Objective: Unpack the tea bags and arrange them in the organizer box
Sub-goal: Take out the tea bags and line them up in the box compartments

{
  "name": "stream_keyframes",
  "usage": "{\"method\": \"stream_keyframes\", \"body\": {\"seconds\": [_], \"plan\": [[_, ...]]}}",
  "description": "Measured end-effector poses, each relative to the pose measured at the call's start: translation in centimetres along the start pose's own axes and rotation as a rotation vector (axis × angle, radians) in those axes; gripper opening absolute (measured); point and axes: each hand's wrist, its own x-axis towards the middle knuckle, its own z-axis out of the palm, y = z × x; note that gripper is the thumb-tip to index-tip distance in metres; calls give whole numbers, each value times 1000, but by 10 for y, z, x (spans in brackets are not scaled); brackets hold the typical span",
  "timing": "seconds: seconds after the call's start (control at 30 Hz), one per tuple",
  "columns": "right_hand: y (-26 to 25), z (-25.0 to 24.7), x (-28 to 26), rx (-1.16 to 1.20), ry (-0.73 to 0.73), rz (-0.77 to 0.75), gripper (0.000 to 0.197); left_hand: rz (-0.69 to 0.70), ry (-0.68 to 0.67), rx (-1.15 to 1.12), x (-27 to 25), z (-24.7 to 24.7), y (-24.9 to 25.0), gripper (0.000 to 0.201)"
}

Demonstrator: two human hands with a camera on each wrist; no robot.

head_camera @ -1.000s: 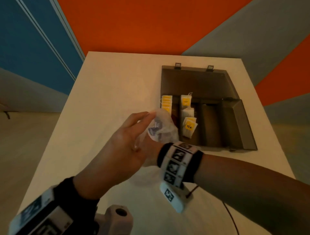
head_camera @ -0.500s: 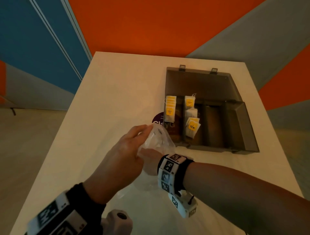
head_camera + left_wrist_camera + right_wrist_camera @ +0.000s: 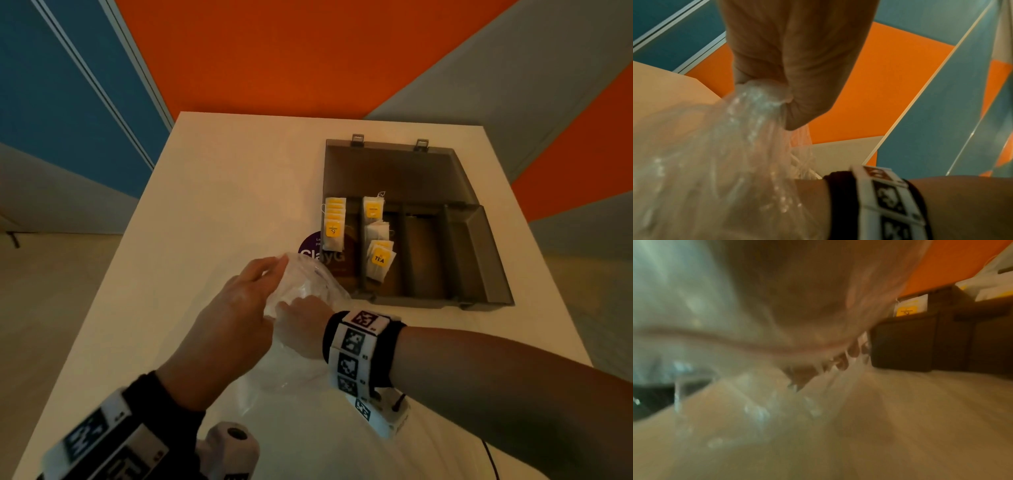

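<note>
The bag (image 3: 301, 291) is showing thin, clear, crinkled glossy plastic; the box (image 3: 479, 240) is looking like smoky matt plastic; the table (image 3: 222, 205) is appearing smooth, matt.

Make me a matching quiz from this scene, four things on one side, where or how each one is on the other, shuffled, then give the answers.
Things:
1. plastic bag
2. tea bags
3. box lid
4. purple sticker

Places or states:
A. open, lying back on the table
B. on the table, partly under the box
C. gripped by the left hand, right hand reaching inside
D. standing in the box's two left compartments

Pairs: 1-C, 2-D, 3-A, 4-B
</note>
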Motion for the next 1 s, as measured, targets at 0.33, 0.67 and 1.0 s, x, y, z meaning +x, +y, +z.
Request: {"method": "stream_keyframes", "body": {"seconds": [0.33,0.67,1.0], "plan": [[60,-63,-55,907,72,-149,27,-111,-13,76,13,-20,-15,80],[132,-68,-27,823,379,133,36,-23,-139,136,20,-18,-27,81],[150,-49,28,764,478,186,26,-14,-154,141,21,-19,-29,80]]}}
